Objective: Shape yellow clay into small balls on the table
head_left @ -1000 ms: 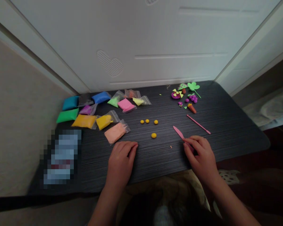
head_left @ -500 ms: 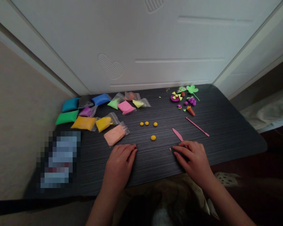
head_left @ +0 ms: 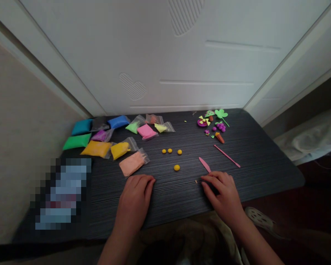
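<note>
My left hand rests on the dark tabletop, thumb and fingertips pressed together; whatever they may hold is hidden. Just beyond it lies a bag of peach clay. On the right, my right hand lies with thumb and fingers apart, holding nothing visible. Its fingers cover the handle end of a pink plastic clay knife. A tiny peach scrap sits by its fingertips. Between and beyond the hands are several small yellow clay balls, the nearest yellow ball a bit larger than the rest.
Bags of coloured clay, including an orange-yellow bag, fill the left side. A pixelated dark device lies front left. At the back right are clay figures, among them a green clover and purple grapes. A pink stick tool lies nearby.
The camera view has tilted and shifted slightly, so the table sits lower in the picture. Both hands stay at about the same places on the table; the objects have not moved.
</note>
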A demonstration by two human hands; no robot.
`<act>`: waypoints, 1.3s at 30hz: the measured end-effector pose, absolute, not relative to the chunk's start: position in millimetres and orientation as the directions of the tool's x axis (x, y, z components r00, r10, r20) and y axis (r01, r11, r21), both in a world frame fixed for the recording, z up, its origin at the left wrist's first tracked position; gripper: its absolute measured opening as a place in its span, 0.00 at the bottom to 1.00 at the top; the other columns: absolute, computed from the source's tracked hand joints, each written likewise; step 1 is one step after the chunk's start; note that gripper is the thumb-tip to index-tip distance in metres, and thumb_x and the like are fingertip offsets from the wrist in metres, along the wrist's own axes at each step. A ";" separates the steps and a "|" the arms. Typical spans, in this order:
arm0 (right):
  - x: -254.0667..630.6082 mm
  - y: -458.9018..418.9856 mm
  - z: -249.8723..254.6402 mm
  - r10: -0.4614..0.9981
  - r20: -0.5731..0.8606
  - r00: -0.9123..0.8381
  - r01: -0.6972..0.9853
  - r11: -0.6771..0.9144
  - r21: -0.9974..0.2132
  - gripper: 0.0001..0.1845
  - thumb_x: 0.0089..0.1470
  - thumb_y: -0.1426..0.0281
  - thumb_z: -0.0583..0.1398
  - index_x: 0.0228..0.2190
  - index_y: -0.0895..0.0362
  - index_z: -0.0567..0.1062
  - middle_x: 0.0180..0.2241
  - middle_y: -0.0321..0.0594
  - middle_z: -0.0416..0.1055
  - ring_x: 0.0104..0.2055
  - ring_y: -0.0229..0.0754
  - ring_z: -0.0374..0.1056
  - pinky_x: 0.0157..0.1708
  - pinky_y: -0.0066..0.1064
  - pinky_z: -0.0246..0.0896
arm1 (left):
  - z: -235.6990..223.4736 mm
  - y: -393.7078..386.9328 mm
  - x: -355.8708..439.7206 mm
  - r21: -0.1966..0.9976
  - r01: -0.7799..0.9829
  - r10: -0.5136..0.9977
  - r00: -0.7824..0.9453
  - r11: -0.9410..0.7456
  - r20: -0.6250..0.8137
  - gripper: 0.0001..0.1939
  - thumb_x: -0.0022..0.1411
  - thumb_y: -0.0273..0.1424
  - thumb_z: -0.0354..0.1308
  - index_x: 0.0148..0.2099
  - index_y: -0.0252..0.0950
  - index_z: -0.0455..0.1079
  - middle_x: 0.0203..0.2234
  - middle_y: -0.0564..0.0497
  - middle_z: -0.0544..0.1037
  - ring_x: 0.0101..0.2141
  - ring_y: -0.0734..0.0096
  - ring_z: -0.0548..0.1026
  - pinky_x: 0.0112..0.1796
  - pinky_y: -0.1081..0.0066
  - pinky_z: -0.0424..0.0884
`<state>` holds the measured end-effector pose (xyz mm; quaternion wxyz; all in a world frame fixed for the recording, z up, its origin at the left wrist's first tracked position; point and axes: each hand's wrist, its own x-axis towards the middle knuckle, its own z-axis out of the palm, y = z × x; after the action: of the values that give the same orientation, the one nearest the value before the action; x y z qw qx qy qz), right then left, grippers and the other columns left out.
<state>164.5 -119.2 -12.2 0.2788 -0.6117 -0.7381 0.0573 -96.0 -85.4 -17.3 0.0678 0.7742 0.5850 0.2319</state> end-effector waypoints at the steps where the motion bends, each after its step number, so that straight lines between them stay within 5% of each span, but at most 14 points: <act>1: 164.4 -119.3 -12.2 0.936 0.340 -0.090 0.869 0.240 -0.432 0.10 0.52 0.69 0.55 0.37 0.52 0.73 0.35 0.40 0.69 0.38 0.42 0.64 0.36 0.36 0.55 | -18.1 -85.7 -95.8 0.380 0.877 0.939 0.192 -0.295 0.286 0.07 0.59 0.33 0.50 0.38 0.37 0.67 0.32 0.48 0.74 0.37 0.63 0.70 0.40 0.62 0.67; 6: 164.3 -120.9 -11.8 0.940 0.336 -0.056 0.863 0.215 -0.457 0.09 0.53 0.69 0.55 0.36 0.53 0.73 0.35 0.40 0.69 0.38 0.42 0.63 0.37 0.37 0.55 | -20.1 -85.3 -94.9 0.393 0.868 0.935 0.192 -0.304 0.300 0.11 0.58 0.33 0.51 0.44 0.36 0.66 0.35 0.46 0.74 0.39 0.62 0.70 0.42 0.62 0.67; 21: 166.1 -123.0 -16.4 0.929 0.367 -0.037 0.853 0.221 -0.472 0.08 0.52 0.71 0.56 0.35 0.54 0.72 0.35 0.40 0.68 0.38 0.42 0.62 0.38 0.37 0.54 | -17.8 -88.0 -93.2 0.387 0.877 0.942 0.180 -0.285 0.284 0.07 0.59 0.32 0.50 0.35 0.37 0.68 0.32 0.48 0.73 0.37 0.63 0.69 0.41 0.62 0.65; 39: 164.7 -121.1 -17.1 0.932 0.360 -0.052 0.850 0.231 -0.474 0.08 0.52 0.71 0.56 0.35 0.53 0.72 0.35 0.39 0.68 0.38 0.41 0.62 0.38 0.37 0.54 | -21.6 -89.8 -94.5 0.372 0.853 0.907 0.236 -0.366 0.350 0.11 0.59 0.27 0.50 0.43 0.34 0.68 0.36 0.47 0.73 0.39 0.64 0.68 0.44 0.62 0.65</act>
<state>164.7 -121.1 -17.1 0.3063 -0.6167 -0.7221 0.0667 -94.5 -89.8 -21.6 0.0513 0.7845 0.5609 0.2596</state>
